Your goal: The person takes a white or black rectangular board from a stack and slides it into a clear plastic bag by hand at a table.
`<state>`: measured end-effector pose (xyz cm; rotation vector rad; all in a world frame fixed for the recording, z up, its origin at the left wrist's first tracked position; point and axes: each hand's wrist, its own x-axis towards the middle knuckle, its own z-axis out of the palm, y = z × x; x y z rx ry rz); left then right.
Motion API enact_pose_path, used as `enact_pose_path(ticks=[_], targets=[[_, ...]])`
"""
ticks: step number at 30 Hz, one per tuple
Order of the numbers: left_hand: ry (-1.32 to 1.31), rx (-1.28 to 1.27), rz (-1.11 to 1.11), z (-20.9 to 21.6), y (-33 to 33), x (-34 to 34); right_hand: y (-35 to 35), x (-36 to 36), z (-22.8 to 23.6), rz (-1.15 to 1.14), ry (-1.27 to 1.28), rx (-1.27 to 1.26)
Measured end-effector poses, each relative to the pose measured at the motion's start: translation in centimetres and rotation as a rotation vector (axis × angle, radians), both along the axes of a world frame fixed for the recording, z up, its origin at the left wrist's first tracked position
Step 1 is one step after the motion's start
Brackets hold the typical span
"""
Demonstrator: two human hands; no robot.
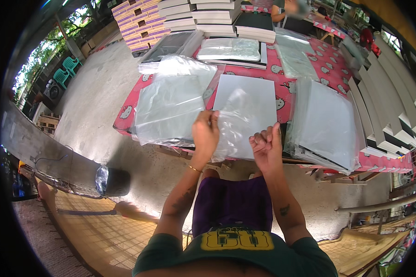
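Observation:
A clear plastic bag lies crumpled over the near part of a white sheet at the table's front edge. My left hand is closed, pinching the bag's left edge between thumb and fingers. By the bag's right side, my right hand has its fingers curled in and its thumb up; what it holds, if anything, is hidden. A pile of clear plastic bags spreads beside my left hand. To the right of my right hand lies a stack of white sheets in clear plastic.
The table has a pink patterned cover. Thick black-and-white stacks stand at the back, with more along the right. Another person is beyond the table. Green chairs stand far left; a wooden bench is near me.

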<state>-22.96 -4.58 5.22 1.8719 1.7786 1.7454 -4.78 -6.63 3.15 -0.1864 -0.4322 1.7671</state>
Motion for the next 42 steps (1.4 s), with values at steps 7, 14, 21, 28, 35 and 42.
enact_pose_path(ticks=[7,14,21,28,35,42], targets=[[0.008,0.033,-0.192,0.4,-1.4,2.1,-0.1,-0.4,1.1,-0.086,-0.455,-0.043],[-0.167,-0.145,-0.147,-0.8,-1.2,0.6,-0.4,-0.5,-1.1,-0.151,-0.136,-0.074],[-0.011,0.056,-0.268,0.5,-2.0,-0.2,-1.2,2.3,-0.9,0.06,-0.301,-0.111],[0.486,-0.197,-0.506,3.7,-5.2,-2.8,-1.0,6.1,5.8,0.237,-0.918,0.498],[0.677,-0.384,-0.411,5.6,-2.9,-3.8,-1.4,6.1,10.0,-0.236,-2.318,0.821],[-0.593,-0.5,-1.108,7.5,-6.1,-6.7,-0.2,14.5,4.8,-0.051,-1.707,1.004]])
